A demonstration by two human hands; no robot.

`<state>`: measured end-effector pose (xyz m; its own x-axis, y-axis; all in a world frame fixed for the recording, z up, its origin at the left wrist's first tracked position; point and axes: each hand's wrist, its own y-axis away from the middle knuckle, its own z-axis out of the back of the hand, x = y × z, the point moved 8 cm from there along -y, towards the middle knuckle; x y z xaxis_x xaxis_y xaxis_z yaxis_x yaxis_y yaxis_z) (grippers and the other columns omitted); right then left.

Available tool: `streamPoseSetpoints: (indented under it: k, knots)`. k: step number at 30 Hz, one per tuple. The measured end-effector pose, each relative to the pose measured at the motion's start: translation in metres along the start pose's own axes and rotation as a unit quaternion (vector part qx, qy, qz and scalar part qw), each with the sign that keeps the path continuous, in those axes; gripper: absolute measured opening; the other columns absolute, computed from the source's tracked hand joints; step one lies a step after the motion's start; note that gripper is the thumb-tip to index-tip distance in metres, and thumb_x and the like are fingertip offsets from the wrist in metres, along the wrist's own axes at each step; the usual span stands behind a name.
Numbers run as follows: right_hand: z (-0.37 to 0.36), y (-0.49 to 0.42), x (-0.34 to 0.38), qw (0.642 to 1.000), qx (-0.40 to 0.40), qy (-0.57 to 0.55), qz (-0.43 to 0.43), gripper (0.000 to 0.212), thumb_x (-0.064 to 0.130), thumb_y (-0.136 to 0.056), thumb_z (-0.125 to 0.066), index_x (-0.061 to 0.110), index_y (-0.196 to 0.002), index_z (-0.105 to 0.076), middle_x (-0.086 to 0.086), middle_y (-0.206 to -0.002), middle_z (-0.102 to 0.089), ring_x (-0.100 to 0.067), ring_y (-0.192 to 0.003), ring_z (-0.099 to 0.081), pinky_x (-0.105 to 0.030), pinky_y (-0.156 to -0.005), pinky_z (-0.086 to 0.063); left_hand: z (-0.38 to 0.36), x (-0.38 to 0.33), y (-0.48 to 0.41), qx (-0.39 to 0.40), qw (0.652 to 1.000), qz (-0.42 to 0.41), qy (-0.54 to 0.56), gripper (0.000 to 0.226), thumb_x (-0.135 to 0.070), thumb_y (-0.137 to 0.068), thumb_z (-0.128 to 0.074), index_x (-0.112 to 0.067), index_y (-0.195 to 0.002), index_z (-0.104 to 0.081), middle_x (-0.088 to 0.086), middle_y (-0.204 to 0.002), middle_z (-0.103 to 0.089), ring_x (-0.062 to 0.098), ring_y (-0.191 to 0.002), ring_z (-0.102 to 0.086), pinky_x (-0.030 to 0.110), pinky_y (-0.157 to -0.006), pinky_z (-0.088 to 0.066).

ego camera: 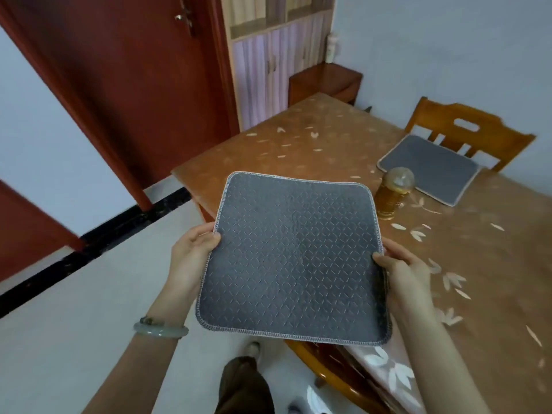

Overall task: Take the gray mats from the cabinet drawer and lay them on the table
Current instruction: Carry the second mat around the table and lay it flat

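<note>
A person is holding a gray mat (pixel 292 258) in the air with both hands, its patterned face turned up toward the camera. The left hand (pixel 191 252) is pinching the mat's left edge near the far corner, with the thumb lying on top and the fingers curled underneath. The right hand (pixel 403 273) is pinching the right edge about midway along, also with the thumb on top and the fingers hidden below. The mat is stretching flat between the two hands, and in this view it is covering the near left edge of the surface (pixel 313 144). Whether it is touching the surface cannot be told.

A second gray mat (pixel 430 168) is lying flat at the far right edge of the surface, right in front of a wooden chair (pixel 466 135). An amber jar (pixel 392 192) with a domed lid is standing upright on the surface between the two mats, just beside the held mat's far right corner and near the second mat's near corner.

A pale bracelet (pixel 159 330) is sitting on the left wrist. Beyond the far left corner of the surface, a red door (pixel 119 85) and a tall cabinet (pixel 263 70) are standing against the wall.
</note>
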<state>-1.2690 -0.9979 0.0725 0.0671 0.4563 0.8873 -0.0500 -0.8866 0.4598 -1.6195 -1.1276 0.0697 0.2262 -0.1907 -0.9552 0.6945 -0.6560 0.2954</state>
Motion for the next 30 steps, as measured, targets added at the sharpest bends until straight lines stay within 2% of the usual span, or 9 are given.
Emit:
streamPoseSetpoints:
  k: [2, 5, 8, 13, 17, 21, 23, 27, 30]
  knots:
    - [-0.003, -0.005, 0.0, 0.999, -0.037, -0.022, 0.002, 0.041, -0.009, -0.083, -0.053, 0.018, -0.108, -0.07, -0.005, -0.106, -0.067, -0.023, -0.096, -0.065, -0.032, -0.069, -0.05, -0.018, -0.011, -0.032, 0.048, 0.999, 0.002, -0.007, 0.022, -0.005, -0.089, -0.06, -0.012, -0.108, -0.067, 0.007, -0.099, -0.072, 0.019, -0.084, -0.07, 0.033, -0.075, -0.053]
    - [-0.007, -0.008, -0.003, 0.994, -0.096, -0.05, -0.005, 0.039, -0.01, -0.084, -0.052, 0.017, -0.106, -0.07, -0.003, -0.102, -0.068, -0.02, -0.094, -0.064, -0.032, -0.072, -0.051, -0.044, -0.022, -0.07, 0.114, 0.993, 0.006, -0.033, 0.021, -0.006, -0.089, -0.059, -0.014, -0.107, -0.067, 0.006, -0.103, -0.071, 0.021, -0.091, -0.068, 0.035, -0.083, -0.053]
    - [-0.008, -0.007, -0.009, 0.987, -0.147, -0.07, -0.008, 0.038, -0.008, -0.084, -0.054, 0.016, -0.108, -0.07, -0.003, -0.107, -0.067, -0.023, -0.1, -0.063, -0.041, -0.087, -0.052, -0.065, -0.026, -0.1, 0.162, 0.986, 0.019, -0.044, 0.021, -0.006, -0.089, -0.061, -0.018, -0.105, -0.067, 0.005, -0.105, -0.07, 0.02, -0.093, -0.067, 0.035, -0.084, -0.053]
    - [-0.006, 0.004, -0.008, 0.968, -0.227, -0.11, 0.009, 0.039, -0.012, -0.086, -0.05, 0.014, -0.11, -0.067, 0.002, -0.091, -0.066, -0.011, -0.077, -0.062, -0.025, -0.064, -0.049, -0.106, -0.022, -0.134, 0.237, 0.967, 0.039, -0.084, 0.028, -0.005, -0.088, -0.061, -0.012, -0.115, -0.065, 0.007, -0.108, -0.07, 0.023, -0.096, -0.067, 0.04, -0.087, -0.053]
    - [0.009, 0.002, -0.017, 0.956, -0.272, -0.114, 0.002, 0.039, -0.01, -0.086, -0.052, 0.011, -0.116, -0.066, -0.005, -0.103, -0.066, -0.014, -0.082, -0.062, -0.025, -0.067, -0.049, -0.14, -0.01, -0.145, 0.291, 0.951, 0.054, -0.095, 0.028, -0.005, -0.088, -0.061, -0.012, -0.115, -0.064, 0.01, -0.107, -0.071, 0.026, -0.097, -0.068, 0.043, -0.089, -0.053]
    - [0.031, -0.01, -0.03, 0.947, -0.308, -0.089, -0.003, 0.038, -0.009, -0.086, -0.053, 0.015, -0.111, -0.067, 0.002, -0.09, -0.065, -0.012, -0.08, -0.061, -0.025, -0.068, -0.048, -0.176, 0.012, -0.149, 0.311, 0.939, 0.074, -0.126, 0.028, -0.002, -0.089, -0.06, -0.011, -0.115, -0.064, 0.007, -0.104, -0.07, 0.023, -0.094, -0.067, 0.04, -0.086, -0.054]
    - [0.042, -0.022, -0.042, 0.946, -0.319, -0.056, -0.001, 0.037, -0.006, -0.086, -0.054, 0.017, -0.112, -0.068, 0.004, -0.092, -0.067, -0.01, -0.082, -0.062, -0.025, -0.07, -0.048, -0.194, 0.03, -0.155, 0.318, 0.934, 0.08, -0.143, 0.029, 0.0, -0.088, -0.06, -0.009, -0.115, -0.064, 0.01, -0.104, -0.07, 0.025, -0.095, -0.067, 0.039, -0.086, -0.054]
    - [0.057, -0.05, -0.07, 0.945, -0.327, 0.025, -0.012, 0.039, -0.003, -0.087, -0.053, 0.018, -0.117, -0.067, 0.002, -0.103, -0.067, -0.007, -0.085, -0.061, -0.032, -0.085, -0.05, -0.224, 0.074, -0.168, 0.315, 0.924, 0.085, -0.2, 0.03, 0.001, -0.086, -0.062, -0.008, -0.115, -0.065, 0.012, -0.105, -0.069, 0.02, -0.088, -0.066, 0.037, -0.086, -0.054]
    - [0.069, -0.074, -0.093, 0.94, -0.336, 0.059, -0.025, 0.042, -0.004, -0.085, -0.051, 0.017, -0.118, -0.067, 0.002, -0.098, -0.069, -0.008, -0.083, -0.062, -0.032, -0.086, -0.052, -0.241, 0.107, -0.175, 0.319, 0.91, 0.078, -0.252, 0.031, 0.001, -0.086, -0.063, -0.01, -0.115, -0.064, 0.012, -0.109, -0.067, 0.017, -0.087, -0.064, 0.029, -0.08, -0.051]
